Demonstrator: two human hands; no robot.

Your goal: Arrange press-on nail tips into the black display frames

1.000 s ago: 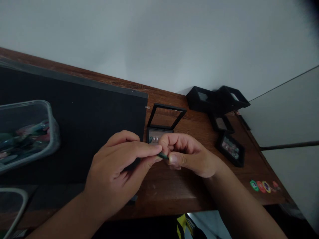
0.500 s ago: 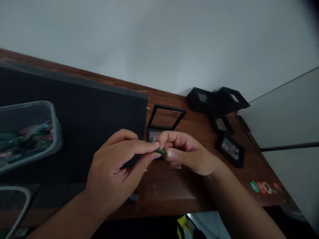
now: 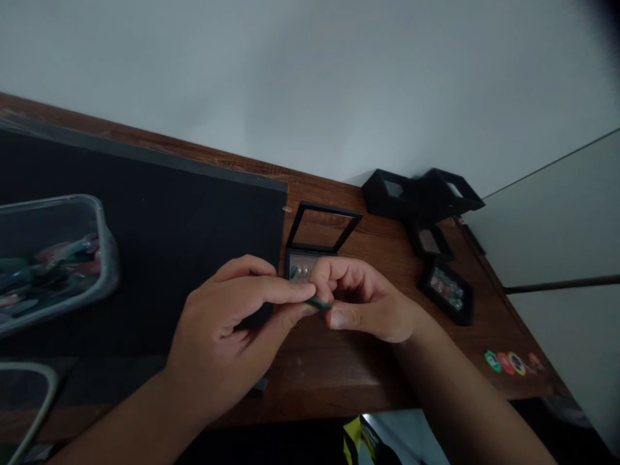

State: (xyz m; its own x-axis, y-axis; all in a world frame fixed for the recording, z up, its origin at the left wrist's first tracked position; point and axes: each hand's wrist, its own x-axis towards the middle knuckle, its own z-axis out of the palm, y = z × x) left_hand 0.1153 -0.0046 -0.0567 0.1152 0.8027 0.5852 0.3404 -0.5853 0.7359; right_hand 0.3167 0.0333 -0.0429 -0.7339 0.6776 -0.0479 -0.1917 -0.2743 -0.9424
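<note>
Between the fingertips of both hands is a small dark green piece [image 3: 318, 303], like a polished stone, partly covered by the fingers. My left hand [image 3: 225, 323] pinches its left end with thumb and index finger. From the other side, my right hand [image 3: 371, 303] has its thumb and curled fingers closed on the right end. Just behind the hands stands a black display box [image 3: 324, 248] with its windowed lid raised. A few shiny rounded pieces [image 3: 301, 271] show inside it; the right fingers hide the rest.
At left, a clear plastic tub [image 3: 107, 265] of mixed coloured pieces sits on a black mat [image 3: 194, 213]. More black boxes [image 3: 394, 194] stand at the back right, one holding several pieces [image 3: 446, 289]. Round coloured stickers [image 3: 506, 363] lie near the right edge of the wooden table [image 3: 339, 368].
Both hands have shifted slightly right and down with the green piece. More of the shiny pieces in the open box now show.
</note>
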